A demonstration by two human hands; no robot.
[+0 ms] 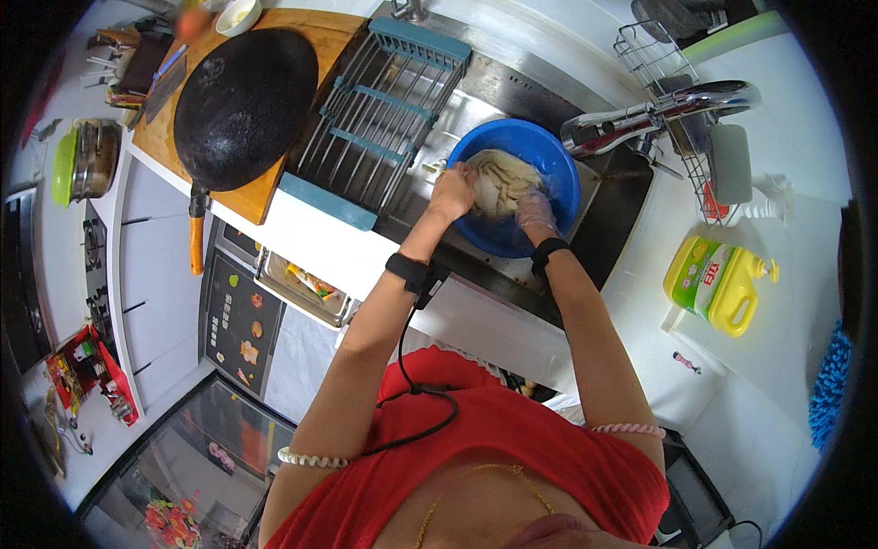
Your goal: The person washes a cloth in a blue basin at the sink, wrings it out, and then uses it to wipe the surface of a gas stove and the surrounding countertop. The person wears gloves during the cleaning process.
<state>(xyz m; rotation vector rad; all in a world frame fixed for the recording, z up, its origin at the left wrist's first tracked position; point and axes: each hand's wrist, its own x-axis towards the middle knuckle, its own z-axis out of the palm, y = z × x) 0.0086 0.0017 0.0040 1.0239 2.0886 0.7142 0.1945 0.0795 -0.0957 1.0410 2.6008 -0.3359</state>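
A round blue plastic basin (564, 161) stands in a steel sink, with a pale, folded cloth-like mass (504, 180) lying in water inside it. My left hand (453, 191) is at the basin's left rim, its fingers bent against the edge of the pale mass; whether they grip it is unclear. Lower right in the basin, my right hand (536, 211) reaches into the water beside the mass. Its fingertips are hidden by water, and its skin looks wet or thinly covered.
Left of the basin, a steel and teal drying rack (377, 117) spans the sink. Beyond it an upturned black wok (247, 110) rests on a wooden board (329, 34). A chrome faucet (617, 127) juts in from the right, near a yellow detergent bottle (720, 285) and a wire caddy (699, 175).
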